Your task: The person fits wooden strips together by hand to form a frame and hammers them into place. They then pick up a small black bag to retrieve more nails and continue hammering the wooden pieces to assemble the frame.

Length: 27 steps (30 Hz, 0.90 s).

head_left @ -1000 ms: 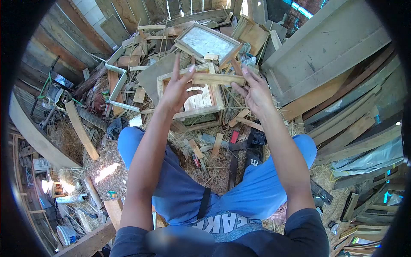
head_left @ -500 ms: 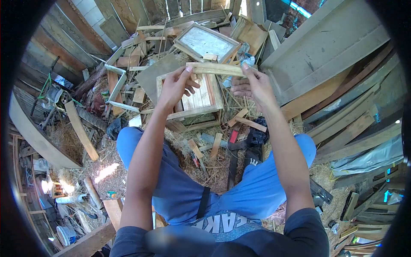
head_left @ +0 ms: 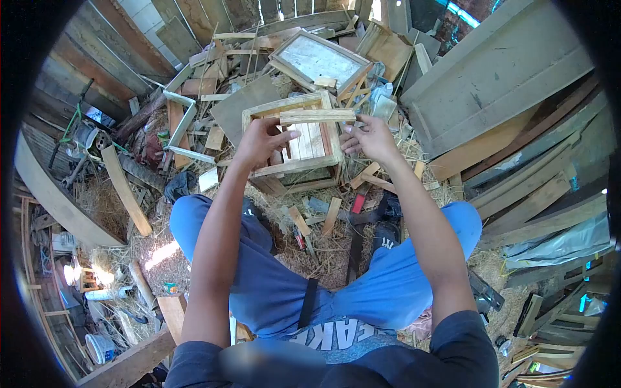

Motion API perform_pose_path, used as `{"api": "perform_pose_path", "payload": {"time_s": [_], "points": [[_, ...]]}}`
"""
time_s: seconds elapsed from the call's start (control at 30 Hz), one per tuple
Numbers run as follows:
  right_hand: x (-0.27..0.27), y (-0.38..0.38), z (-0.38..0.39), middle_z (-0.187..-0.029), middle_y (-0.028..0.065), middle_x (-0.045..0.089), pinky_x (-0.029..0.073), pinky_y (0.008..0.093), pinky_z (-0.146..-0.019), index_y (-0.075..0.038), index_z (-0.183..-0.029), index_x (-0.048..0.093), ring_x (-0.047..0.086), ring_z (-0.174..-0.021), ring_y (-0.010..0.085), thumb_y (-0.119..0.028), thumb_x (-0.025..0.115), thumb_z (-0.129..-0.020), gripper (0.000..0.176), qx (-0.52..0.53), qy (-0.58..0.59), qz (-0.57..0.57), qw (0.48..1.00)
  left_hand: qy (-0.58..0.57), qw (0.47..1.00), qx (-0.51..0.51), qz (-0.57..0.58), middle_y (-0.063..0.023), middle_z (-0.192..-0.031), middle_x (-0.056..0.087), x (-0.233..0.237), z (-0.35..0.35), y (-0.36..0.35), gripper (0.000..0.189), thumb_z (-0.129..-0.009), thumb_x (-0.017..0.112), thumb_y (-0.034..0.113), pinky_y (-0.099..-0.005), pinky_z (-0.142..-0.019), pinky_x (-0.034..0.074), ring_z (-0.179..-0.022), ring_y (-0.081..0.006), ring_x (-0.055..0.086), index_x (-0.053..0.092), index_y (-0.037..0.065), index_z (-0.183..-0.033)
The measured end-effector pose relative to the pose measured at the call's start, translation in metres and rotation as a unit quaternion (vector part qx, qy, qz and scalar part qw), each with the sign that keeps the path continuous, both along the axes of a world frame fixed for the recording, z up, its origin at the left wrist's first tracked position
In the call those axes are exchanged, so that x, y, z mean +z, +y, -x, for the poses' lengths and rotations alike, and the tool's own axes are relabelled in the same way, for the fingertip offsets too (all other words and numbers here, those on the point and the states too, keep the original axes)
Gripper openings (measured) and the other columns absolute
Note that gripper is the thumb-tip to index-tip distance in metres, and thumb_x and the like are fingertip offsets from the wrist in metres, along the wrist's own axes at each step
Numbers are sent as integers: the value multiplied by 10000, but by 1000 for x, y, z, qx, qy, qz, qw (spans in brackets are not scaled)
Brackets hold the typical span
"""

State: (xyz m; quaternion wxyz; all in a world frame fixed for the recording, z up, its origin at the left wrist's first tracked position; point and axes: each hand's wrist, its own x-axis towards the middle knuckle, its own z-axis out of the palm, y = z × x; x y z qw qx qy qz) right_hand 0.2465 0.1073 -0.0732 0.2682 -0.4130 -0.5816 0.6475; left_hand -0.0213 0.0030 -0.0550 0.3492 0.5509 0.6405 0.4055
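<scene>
A short pale wooden strip (head_left: 317, 116) spans the gap between my two hands, level above an open wooden box frame (head_left: 299, 165) with slats inside. The fingers of my left hand (head_left: 262, 143) are at the strip's left end, with the thumb stretched out below it. My right hand (head_left: 374, 140) has its fingertips against the right end, the other fingers curled beneath. How firmly each hand grips is partly hidden. On the straw floor between my legs lie a red-handled tool (head_left: 299, 241), a red object (head_left: 358, 204) and small wood offcuts (head_left: 331, 216).
A framed panel (head_left: 318, 59) leans among scrap wood behind the box. To the right stands a large grey wooden panel (head_left: 498, 84) beside stacked boards. A curved plank (head_left: 65, 194) and a narrow board (head_left: 123, 191) are at the left. A white angled frame (head_left: 184, 123) lies nearer the box.
Both hands have lowered the wooden strip slightly toward the box frame and come a little closer together. The left thumb has moved off the strip's top. The view has shifted slightly.
</scene>
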Motion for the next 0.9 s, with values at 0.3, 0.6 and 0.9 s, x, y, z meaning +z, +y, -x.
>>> {"api": "perform_pose_path", "payload": {"time_s": [0.3,0.6,0.9], "points": [[10,-10,13,-953,200,723,617,319,-619,68,-1357,542,734,-714,213,-105,635,-1010,399,19,-19,-25,999,77,996,-14,49,-86,-736,724,-16,26,-11,345,-853,823,243,-321,-598,503,-639,-112,638,732,-58,-992],[0,-12,20,-825,118,739,528,282,-560,43,-1332,619,690,-642,131,-135,715,-955,428,29,-100,-120,987,152,987,31,32,-121,-791,753,-19,34,-16,332,-851,822,249,-356,-657,545,-691,-186,715,741,-13,-1038],[-7,-13,42,-873,180,756,566,381,-728,-24,-1259,691,753,-766,248,-201,708,-946,360,47,-128,-214,967,167,984,62,11,-113,-776,754,-27,43,-23,359,-863,816,317,-368,-683,564,-691,-229,733,741,8,-1029]]}}
